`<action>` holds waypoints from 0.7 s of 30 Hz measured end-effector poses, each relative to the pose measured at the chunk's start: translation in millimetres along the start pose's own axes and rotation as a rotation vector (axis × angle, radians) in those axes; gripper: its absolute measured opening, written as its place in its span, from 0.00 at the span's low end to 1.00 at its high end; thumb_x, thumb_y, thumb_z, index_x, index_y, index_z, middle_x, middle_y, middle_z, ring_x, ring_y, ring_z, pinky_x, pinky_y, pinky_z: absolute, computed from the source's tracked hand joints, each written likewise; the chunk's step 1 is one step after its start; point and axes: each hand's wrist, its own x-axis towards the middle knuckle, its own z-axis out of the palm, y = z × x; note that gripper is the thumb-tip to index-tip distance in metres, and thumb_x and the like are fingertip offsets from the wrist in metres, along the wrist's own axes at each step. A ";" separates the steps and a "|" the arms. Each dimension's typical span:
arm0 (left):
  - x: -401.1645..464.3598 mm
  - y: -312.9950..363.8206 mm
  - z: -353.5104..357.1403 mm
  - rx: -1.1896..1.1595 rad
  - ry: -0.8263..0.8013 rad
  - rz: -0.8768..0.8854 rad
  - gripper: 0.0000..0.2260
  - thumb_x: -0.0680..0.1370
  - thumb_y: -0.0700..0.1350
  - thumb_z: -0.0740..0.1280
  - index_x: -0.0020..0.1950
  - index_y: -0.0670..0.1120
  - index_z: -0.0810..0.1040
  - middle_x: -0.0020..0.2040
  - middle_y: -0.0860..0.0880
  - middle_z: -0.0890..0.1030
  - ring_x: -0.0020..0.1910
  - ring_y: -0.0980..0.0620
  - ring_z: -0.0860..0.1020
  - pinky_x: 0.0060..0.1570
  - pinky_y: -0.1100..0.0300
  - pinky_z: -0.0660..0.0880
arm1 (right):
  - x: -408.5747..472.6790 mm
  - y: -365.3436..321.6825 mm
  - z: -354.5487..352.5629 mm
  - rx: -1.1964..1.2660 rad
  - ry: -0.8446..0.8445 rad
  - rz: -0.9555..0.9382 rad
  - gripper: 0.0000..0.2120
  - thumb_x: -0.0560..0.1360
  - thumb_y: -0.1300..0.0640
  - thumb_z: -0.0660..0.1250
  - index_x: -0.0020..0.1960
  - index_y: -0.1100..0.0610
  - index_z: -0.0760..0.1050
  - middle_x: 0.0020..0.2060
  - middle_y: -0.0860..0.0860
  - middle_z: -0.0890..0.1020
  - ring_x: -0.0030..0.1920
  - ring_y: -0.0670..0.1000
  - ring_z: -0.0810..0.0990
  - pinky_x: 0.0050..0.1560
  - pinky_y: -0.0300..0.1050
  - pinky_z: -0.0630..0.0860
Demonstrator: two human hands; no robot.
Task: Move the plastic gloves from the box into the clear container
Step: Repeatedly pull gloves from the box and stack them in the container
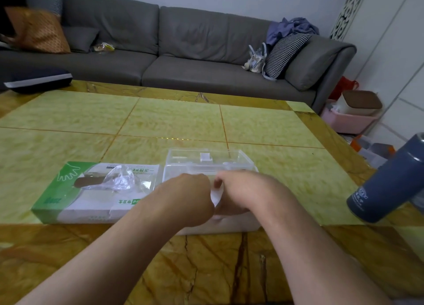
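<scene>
A green and white glove box (75,197) lies flat on the table at the left, with a crumpled clear plastic glove (121,178) sticking up out of its slot. Right beside it stands the clear container (206,164), its lid tipped back. Over the container's near half, my left hand (185,197) and my right hand (241,192) meet, fingers curled down. A white folded bit of plastic gloves (216,198) shows between them, and both hands seem to grip it. The fingertips are hidden.
A blue-grey flask (387,185) stands at the table's right edge, close to my right forearm. The yellow-green marble table (179,119) stretches far behind the container. A grey sofa (188,52) with cushions runs along the back; pink tubs sit on the floor at right.
</scene>
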 end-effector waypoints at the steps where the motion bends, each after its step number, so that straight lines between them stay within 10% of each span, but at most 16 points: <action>1: 2.4 0.2 0.0 0.006 -0.018 -0.010 0.06 0.82 0.47 0.61 0.46 0.50 0.67 0.41 0.53 0.69 0.40 0.51 0.73 0.40 0.57 0.70 | 0.8 0.9 0.8 0.009 0.002 0.020 0.34 0.70 0.39 0.79 0.71 0.48 0.73 0.58 0.50 0.82 0.52 0.54 0.82 0.54 0.50 0.81; 7: 16.2 5.1 -5.5 0.035 -0.224 -0.010 0.30 0.84 0.48 0.62 0.79 0.35 0.55 0.39 0.49 0.72 0.35 0.54 0.71 0.38 0.60 0.69 | 1.5 -1.6 -1.4 0.003 -0.036 0.036 0.40 0.73 0.41 0.77 0.78 0.52 0.65 0.62 0.53 0.80 0.54 0.56 0.82 0.55 0.49 0.80; 14: 21.1 -0.2 -19.4 0.125 -0.323 0.035 0.25 0.81 0.44 0.62 0.78 0.39 0.65 0.41 0.49 0.75 0.34 0.52 0.77 0.35 0.62 0.72 | 10.1 5.4 8.2 0.090 -0.009 0.032 0.36 0.69 0.39 0.76 0.69 0.52 0.67 0.50 0.53 0.83 0.47 0.56 0.83 0.43 0.49 0.79; 21: 17.2 11.3 -16.9 0.353 -0.215 0.112 0.18 0.81 0.36 0.62 0.72 0.37 0.70 0.36 0.48 0.71 0.31 0.52 0.70 0.29 0.62 0.66 | 1.0 5.9 7.4 0.136 0.012 0.035 0.38 0.70 0.45 0.81 0.74 0.48 0.67 0.61 0.51 0.80 0.54 0.55 0.81 0.54 0.50 0.81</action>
